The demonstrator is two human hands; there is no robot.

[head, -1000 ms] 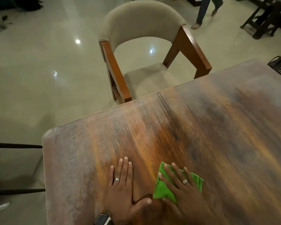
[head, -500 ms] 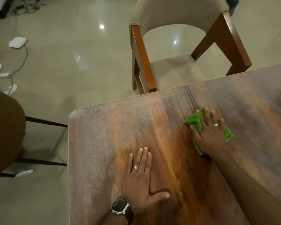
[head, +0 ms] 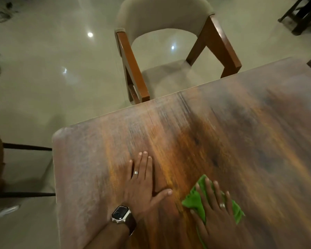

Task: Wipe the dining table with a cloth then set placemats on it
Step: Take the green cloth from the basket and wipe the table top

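Pressing down flat on a green cloth [head: 197, 200], the right hand [head: 217, 212] is seen near the lower edge of the view, its fingers straight and spread over the fabric rather than curled round it. The cloth is bunched under the palm, with green folds showing to the left of the fingers and again past the little finger on the right; it lies on the dining table [head: 241, 141], toward the near side and well apart from the far edge. A ring is worn on one finger of this hand.

Just beside it, the left hand [head: 144, 184] is laid palm-down on the bare wood, fingers straight and held together, thumb stretched out toward the cloth without touching it. Nothing is grasped by it. A ring is worn on it too, and a wristwatch [head: 120, 213] with a dark strap is seen at the wrist.

Beyond the far edge of the table a cushioned chair [head: 162, 18] with brown wooden arms is drawn up close. Glossy pale floor [head: 43, 78] is seen around it, with light spots reflected in it.
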